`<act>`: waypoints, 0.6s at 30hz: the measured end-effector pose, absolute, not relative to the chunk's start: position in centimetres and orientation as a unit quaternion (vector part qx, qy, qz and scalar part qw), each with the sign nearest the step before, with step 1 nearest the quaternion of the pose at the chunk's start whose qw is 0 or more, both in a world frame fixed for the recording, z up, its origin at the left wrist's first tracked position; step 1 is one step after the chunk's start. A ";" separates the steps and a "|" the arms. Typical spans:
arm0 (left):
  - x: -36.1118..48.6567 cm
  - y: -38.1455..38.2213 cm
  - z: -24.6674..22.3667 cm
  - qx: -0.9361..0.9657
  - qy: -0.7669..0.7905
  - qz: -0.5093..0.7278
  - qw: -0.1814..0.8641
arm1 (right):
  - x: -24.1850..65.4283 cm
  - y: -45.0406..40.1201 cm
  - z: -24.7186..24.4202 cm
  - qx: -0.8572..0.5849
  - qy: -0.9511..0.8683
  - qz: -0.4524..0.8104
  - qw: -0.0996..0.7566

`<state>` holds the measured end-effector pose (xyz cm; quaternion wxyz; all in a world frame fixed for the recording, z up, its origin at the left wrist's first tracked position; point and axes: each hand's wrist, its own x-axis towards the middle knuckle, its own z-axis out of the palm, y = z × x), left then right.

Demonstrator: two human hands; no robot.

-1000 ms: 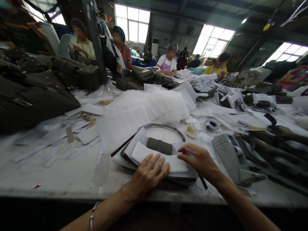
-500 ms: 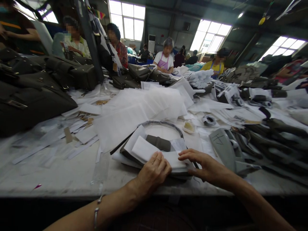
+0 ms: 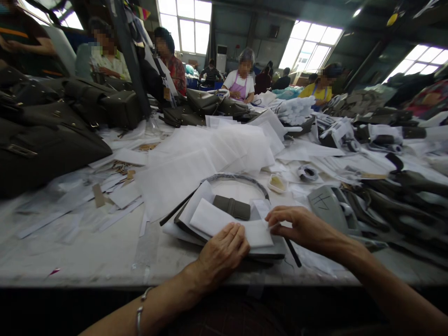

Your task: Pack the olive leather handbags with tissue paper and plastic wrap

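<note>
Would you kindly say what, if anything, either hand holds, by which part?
It cannot be told: the left hand touches the folded white sheet midway, the right hand is at its right end.

The white strip (image 3: 261, 234) I'm touching looks like soft matt foam tbh, and the dark flap (image 3: 231, 207) has a matt, leathery finish. The handle (image 3: 231, 176) is wrapped in glossy, film-like plastic. That grey casing (image 3: 322, 205) looks like plain matt plastic, the worktop (image 3: 91, 256) seems smooth but dull, and my bracelet (image 3: 139, 315) is shiny, polished metal.
</note>
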<state>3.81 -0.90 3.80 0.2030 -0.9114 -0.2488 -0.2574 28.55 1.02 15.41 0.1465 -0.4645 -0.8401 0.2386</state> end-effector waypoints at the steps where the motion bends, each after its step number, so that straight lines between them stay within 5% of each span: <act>1: 3.8 -0.9 3.8 -0.911 -0.249 -0.257 0.203 | 28.2 0.6 15.3 -0.457 -0.850 0.200 0.168; 10: 3.2 -1.2 4.7 -0.919 -0.256 -0.244 0.175 | 24.2 -6.1 11.2 -0.396 -0.868 -0.003 0.300; 18: 3.0 -1.0 5.3 -0.937 -0.244 -0.203 0.148 | 26.0 -11.2 7.5 -0.374 -0.866 0.026 0.331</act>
